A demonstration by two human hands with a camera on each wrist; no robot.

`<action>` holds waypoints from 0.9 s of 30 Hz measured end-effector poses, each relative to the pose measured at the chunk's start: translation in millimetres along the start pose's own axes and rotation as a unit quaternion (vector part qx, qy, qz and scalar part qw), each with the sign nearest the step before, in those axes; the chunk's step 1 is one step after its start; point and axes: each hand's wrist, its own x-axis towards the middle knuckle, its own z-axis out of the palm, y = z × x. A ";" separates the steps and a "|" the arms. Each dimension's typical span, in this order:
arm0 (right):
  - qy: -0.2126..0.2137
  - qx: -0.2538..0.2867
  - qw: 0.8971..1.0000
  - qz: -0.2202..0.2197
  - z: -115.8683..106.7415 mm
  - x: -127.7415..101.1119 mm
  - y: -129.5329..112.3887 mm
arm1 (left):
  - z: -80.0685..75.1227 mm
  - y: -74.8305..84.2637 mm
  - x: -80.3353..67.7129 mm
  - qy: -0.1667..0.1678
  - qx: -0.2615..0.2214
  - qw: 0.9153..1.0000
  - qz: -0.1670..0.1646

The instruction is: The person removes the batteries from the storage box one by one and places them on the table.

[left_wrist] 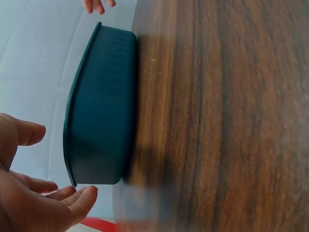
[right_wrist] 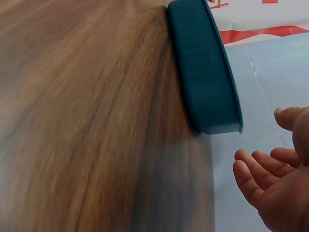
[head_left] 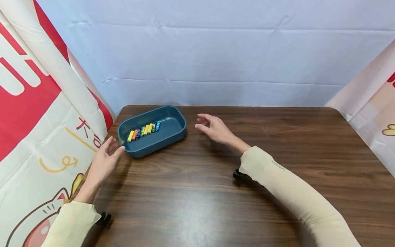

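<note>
Your left hand (head_left: 103, 161) lies nearest you at the table's (head_left: 197, 192) left edge, fingers spread and relaxed, holding nothing — its fingertips just beside the near-left corner of the blue tray (head_left: 172, 132). Beyond it the tray sits on the far-left part of the table, a row of coloured batteries (head_left: 143, 130) inside. Your right hand (head_left: 214, 128) hovers just right of the tray — loosely open, empty.

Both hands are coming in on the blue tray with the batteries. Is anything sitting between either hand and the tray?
Nothing visible. The left hand is open at the near-left corner of the blue tray, the right hand open off its right end, with only bare table between. The batteries lie inside the tray.
</note>
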 end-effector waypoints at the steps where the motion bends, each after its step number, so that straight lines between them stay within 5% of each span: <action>1: -0.003 0.002 1.000 0.001 3.4 2.7 0.5 | 0.0 -1.3 0.8 0.000 0.000 1.000 0.001; 27: -0.089 0.067 0.993 0.036 36.7 38.1 5.2 | 3.4 -8.2 14.0 -0.044 -0.001 0.999 0.008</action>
